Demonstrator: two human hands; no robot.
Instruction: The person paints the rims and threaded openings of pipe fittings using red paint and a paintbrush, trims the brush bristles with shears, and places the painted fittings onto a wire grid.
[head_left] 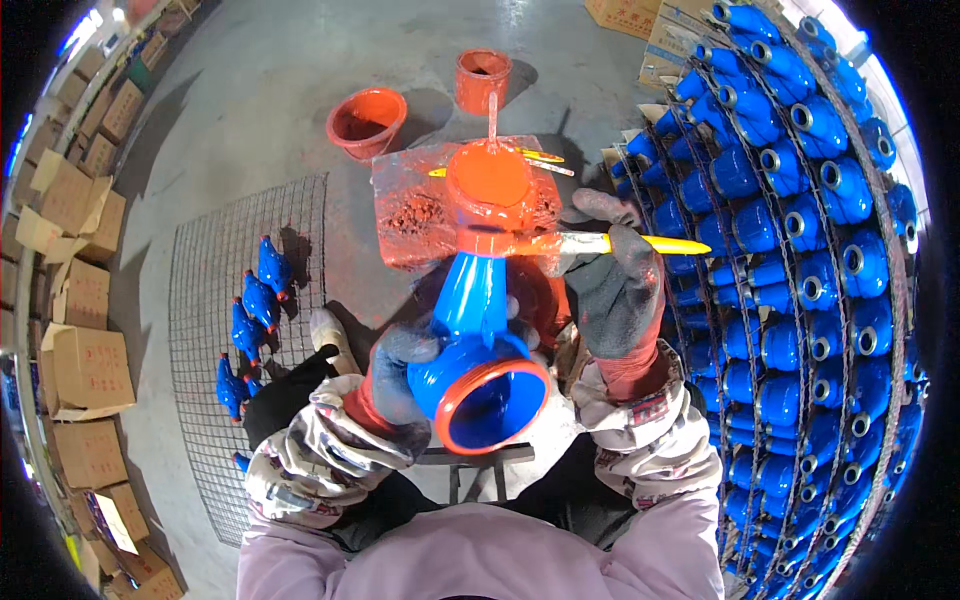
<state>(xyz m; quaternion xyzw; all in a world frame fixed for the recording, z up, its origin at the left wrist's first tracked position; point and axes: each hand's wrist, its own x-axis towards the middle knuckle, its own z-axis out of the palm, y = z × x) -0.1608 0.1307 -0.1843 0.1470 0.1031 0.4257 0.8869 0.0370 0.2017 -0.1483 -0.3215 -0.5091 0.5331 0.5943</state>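
Observation:
My left hand, in a grey and red glove, grips a glossy blue, bell-shaped metal part. Its wide open mouth has a red rim and faces me, while the narrow end points away and carries a red band. In my right hand, also gloved, is a paintbrush with a yellow handle, held sideways. The brush's red-coated end lies against the narrow end of the part. Just beyond stands a pot of bright red-orange paint with a stick upright in it.
The pot rests on a paint-spattered board with more brushes. Behind are a red bucket and a red can. Several blue parts lie on wire mesh at left. Cardboard boxes line the left; racked blue parts fill the right.

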